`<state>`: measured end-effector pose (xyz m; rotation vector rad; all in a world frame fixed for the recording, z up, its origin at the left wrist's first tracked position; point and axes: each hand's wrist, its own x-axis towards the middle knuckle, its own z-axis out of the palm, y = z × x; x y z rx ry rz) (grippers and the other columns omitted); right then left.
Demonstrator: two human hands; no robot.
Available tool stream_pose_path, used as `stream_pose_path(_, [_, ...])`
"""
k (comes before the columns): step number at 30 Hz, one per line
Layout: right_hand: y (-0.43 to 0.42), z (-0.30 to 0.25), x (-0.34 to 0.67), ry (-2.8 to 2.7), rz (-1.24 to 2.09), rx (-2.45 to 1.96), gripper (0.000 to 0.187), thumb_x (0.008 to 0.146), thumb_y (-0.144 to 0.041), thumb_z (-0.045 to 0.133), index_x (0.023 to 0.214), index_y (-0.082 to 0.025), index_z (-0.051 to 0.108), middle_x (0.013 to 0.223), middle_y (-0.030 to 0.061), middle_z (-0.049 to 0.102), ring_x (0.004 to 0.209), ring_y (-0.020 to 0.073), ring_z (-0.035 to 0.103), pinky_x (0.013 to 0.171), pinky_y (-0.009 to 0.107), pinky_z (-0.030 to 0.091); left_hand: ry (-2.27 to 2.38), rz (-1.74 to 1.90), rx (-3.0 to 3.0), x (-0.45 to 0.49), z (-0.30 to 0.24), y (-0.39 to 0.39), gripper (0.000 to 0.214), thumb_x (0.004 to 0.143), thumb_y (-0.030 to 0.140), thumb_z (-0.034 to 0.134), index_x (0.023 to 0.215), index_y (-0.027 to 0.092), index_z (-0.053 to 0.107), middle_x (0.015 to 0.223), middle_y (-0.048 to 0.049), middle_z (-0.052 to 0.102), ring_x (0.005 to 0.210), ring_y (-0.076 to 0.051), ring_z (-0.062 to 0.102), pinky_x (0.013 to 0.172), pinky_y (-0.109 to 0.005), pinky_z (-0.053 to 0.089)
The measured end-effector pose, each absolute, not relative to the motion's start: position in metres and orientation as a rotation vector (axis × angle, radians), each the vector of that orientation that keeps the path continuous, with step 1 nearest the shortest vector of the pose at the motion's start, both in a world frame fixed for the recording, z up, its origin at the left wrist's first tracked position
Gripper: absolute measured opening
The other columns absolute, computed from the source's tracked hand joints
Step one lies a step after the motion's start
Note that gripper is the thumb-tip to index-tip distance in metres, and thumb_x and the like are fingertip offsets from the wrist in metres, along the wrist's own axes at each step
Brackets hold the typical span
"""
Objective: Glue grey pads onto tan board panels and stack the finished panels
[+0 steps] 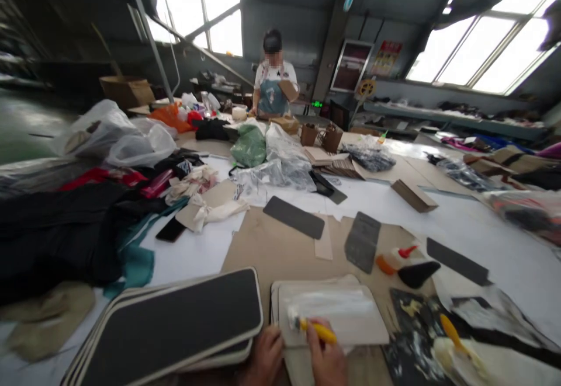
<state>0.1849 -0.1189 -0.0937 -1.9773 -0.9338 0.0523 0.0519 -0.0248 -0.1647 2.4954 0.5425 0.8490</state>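
Note:
My right hand is closed around the yellow handle of a brush. The brush head rests on a pale rectangular board with rounded corners, where a whitish wet-looking smear shows. My left hand has its fingers curled at the board's lower left corner and appears to hold its edge. More boards lie under that one. Left of my hands is a stack of dark-faced boards with pale rims.
To the right are a red-tipped glue bottle, a smeared dark sheet and another yellow-handled tool. Dark panels lie ahead on brown cardboard. A phone and clothes lie left. A person stands across the table.

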Motion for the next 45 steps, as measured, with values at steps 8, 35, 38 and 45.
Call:
stream_pose_path(8, [-0.128, -0.082, 0.180, -0.674, 0.460, -1.833, 0.036, 0.080, -0.050, 0.046, 0.086, -0.016, 0.056, 0.078, 0.0049, 0.061, 0.062, 0.0160, 0.059, 0.063, 0.028, 0.049, 0.472, 0.864, 2.577, 0.046, -0.145, -0.029, 0.028, 0.085, 0.013, 0.033, 0.092, 0.013, 0.061, 0.093, -0.0105, 0.064, 0.096, -0.020, 0.058, 0.081, -0.033, 0.052])
stream_pose_path(35, [-0.225, -0.086, 0.310, -0.504, -0.190, -2.210, 0.044, 0.081, -0.055, 0.039, 0.085, -0.015, 0.057, 0.080, 0.0090, 0.063, 0.072, 0.0199, 0.060, 0.072, 0.034, 0.047, 0.389, 0.935, 2.738, 0.040, -0.164, -0.023, 0.028, 0.085, 0.017, 0.037, 0.102, 0.021, 0.059, 0.099, -0.0067, 0.064, 0.093, -0.017, 0.061, 0.080, -0.027, 0.053])
stream_pose_path(38, [-0.219, -0.093, 0.303, -0.754, -0.326, -2.176, 0.037, 0.085, -0.046, 0.039, 0.085, -0.015, 0.058, 0.082, 0.0091, 0.063, 0.078, 0.0194, 0.059, 0.075, 0.035, 0.048, 0.377, 0.977, 2.748, 0.040, -0.163, -0.023, 0.027, 0.085, 0.018, 0.038, 0.102, 0.020, 0.059, 0.098, -0.0067, 0.064, 0.092, -0.017, 0.061, 0.079, -0.026, 0.053])
stream_pose_path(45, [-0.198, -0.082, 0.263, -1.091, -0.164, -2.027, 0.018, 0.088, -0.024, 0.041, 0.098, -0.020, 0.056, 0.090, 0.0061, 0.062, 0.088, 0.0158, 0.058, 0.078, 0.029, 0.050, 0.415, 0.938, 2.718, 0.040, -0.162, -0.027, 0.034, 0.083, 0.015, 0.039, 0.113, 0.024, 0.053, 0.102, -0.0055, 0.062, 0.096, -0.017, 0.060, 0.082, -0.026, 0.052])
